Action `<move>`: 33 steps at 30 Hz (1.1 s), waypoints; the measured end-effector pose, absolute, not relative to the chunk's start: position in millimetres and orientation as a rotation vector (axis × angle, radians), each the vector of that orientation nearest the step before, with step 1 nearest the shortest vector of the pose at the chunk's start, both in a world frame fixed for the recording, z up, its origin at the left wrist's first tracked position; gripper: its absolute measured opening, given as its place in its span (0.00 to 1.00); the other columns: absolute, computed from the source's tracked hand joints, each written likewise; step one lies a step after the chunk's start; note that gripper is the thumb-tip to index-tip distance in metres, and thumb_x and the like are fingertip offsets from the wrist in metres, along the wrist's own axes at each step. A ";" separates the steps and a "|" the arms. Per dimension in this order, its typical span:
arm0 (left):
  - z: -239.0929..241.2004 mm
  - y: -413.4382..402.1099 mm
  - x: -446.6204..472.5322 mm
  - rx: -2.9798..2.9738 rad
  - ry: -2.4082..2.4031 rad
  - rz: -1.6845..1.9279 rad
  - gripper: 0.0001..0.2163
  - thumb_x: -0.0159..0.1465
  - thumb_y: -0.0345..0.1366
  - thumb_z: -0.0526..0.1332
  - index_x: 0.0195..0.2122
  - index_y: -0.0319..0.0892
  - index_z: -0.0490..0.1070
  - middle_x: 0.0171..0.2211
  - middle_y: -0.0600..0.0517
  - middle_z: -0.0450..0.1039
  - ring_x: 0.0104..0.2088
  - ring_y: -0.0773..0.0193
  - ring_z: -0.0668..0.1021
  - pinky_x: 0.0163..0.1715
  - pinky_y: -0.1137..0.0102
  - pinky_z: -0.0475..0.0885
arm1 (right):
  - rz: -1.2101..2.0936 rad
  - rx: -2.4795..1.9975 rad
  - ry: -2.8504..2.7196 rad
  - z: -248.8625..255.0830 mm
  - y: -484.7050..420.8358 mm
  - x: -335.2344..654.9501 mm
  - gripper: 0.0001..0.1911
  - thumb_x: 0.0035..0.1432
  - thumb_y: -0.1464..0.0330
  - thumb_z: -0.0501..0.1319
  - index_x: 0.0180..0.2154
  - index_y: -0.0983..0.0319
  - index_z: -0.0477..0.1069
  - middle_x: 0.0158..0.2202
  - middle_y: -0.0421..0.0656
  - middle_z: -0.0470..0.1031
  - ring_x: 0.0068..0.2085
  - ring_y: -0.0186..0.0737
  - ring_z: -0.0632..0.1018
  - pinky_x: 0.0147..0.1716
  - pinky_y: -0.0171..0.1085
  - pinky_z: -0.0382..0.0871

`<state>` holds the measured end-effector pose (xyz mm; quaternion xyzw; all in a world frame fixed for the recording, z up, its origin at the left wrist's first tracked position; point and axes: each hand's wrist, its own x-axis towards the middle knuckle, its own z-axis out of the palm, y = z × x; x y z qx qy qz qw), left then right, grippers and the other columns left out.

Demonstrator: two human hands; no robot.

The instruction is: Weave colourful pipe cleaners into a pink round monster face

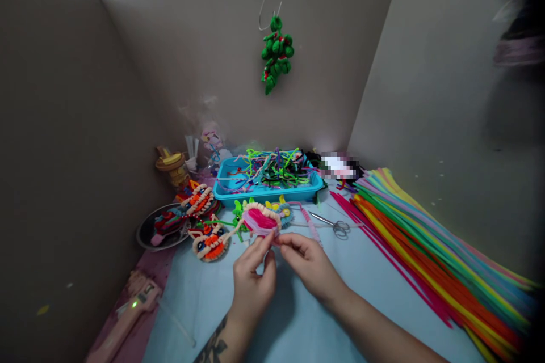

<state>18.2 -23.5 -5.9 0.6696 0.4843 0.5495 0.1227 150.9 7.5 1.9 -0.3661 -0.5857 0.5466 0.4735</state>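
Note:
A pink pipe-cleaner piece with a cream twisted border is held up above the blue table covering. Pinched at its lower edge are the fingers of my left hand. My right hand has thumb and forefinger closed at the same lower edge, touching the left fingertips. Exactly what lies between the right fingertips is too small to make out. Behind the piece are a green pipe-cleaner figure and a blue-and-yellow one, both partly hidden.
Scissors lie right of the hands, beside a long bundle of coloured pipe cleaners. A blue tray holds tangled offcuts. At left are orange-and-cream pipe-cleaner faces, a metal bowl and a glue gun. Grey partitions enclose the table.

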 end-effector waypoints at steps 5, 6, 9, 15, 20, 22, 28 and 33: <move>-4.4 -23.9 17.5 2.018 1.428 1.626 0.18 0.59 0.24 0.59 0.51 0.44 0.72 0.38 0.49 0.79 0.36 0.65 0.80 0.36 0.74 0.75 | 1.284 -0.913 -1.481 3.3 6.9 152.2 0.08 0.56 0.65 0.58 0.32 0.62 0.73 0.31 0.44 0.77 0.36 0.41 0.77 0.36 0.37 0.72; -4.2 -23.8 16.9 2.043 1.436 1.629 0.18 0.60 0.25 0.59 0.51 0.44 0.72 0.37 0.49 0.79 0.35 0.66 0.79 0.35 0.75 0.75 | 1.241 -0.944 -1.506 3.3 5.9 152.2 0.08 0.56 0.65 0.57 0.32 0.62 0.72 0.29 0.43 0.76 0.33 0.39 0.76 0.33 0.35 0.71; -4.5 -23.6 14.3 2.146 1.457 1.640 0.17 0.60 0.25 0.60 0.50 0.44 0.72 0.36 0.49 0.79 0.36 0.65 0.79 0.36 0.75 0.74 | 1.089 -1.014 -1.594 3.8 2.5 152.3 0.08 0.57 0.66 0.57 0.28 0.62 0.68 0.24 0.38 0.69 0.26 0.34 0.71 0.25 0.31 0.65; -4.9 -24.1 10.3 2.277 1.489 1.639 0.13 0.61 0.26 0.60 0.46 0.42 0.73 0.36 0.47 0.79 0.36 0.63 0.80 0.37 0.73 0.75 | 0.792 -0.999 -1.742 6.6 -1.5 154.5 0.09 0.59 0.68 0.57 0.26 0.61 0.65 0.26 0.39 0.67 0.28 0.34 0.70 0.25 0.31 0.62; -5.0 -23.5 10.1 2.287 1.505 1.645 0.13 0.61 0.26 0.59 0.46 0.42 0.73 0.38 0.47 0.79 0.38 0.62 0.80 0.41 0.71 0.75 | 0.773 -0.999 -1.760 7.6 -1.5 155.6 0.09 0.58 0.69 0.56 0.26 0.61 0.65 0.25 0.39 0.67 0.27 0.34 0.69 0.25 0.31 0.62; -4.9 -22.7 10.7 2.272 1.490 1.642 0.13 0.61 0.26 0.59 0.47 0.42 0.72 0.38 0.47 0.79 0.39 0.62 0.80 0.41 0.70 0.75 | 0.770 -1.012 -1.748 8.7 -0.3 156.3 0.09 0.58 0.69 0.56 0.25 0.61 0.65 0.25 0.39 0.67 0.26 0.34 0.69 0.25 0.31 0.61; -3.6 -21.2 11.9 2.173 1.441 1.672 0.13 0.61 0.27 0.60 0.46 0.43 0.74 0.36 0.47 0.79 0.36 0.63 0.80 0.38 0.71 0.76 | 0.810 -1.031 -1.706 11.2 3.4 158.5 0.09 0.57 0.70 0.56 0.24 0.61 0.64 0.23 0.38 0.67 0.26 0.34 0.69 0.25 0.31 0.60; -1.5 -21.4 10.8 1.997 1.440 1.693 0.11 0.60 0.28 0.61 0.43 0.43 0.76 0.36 0.48 0.80 0.36 0.63 0.80 0.37 0.71 0.76 | 0.837 -1.031 -1.703 11.7 3.9 158.3 0.09 0.57 0.70 0.56 0.24 0.61 0.64 0.23 0.37 0.66 0.26 0.33 0.68 0.25 0.31 0.60</move>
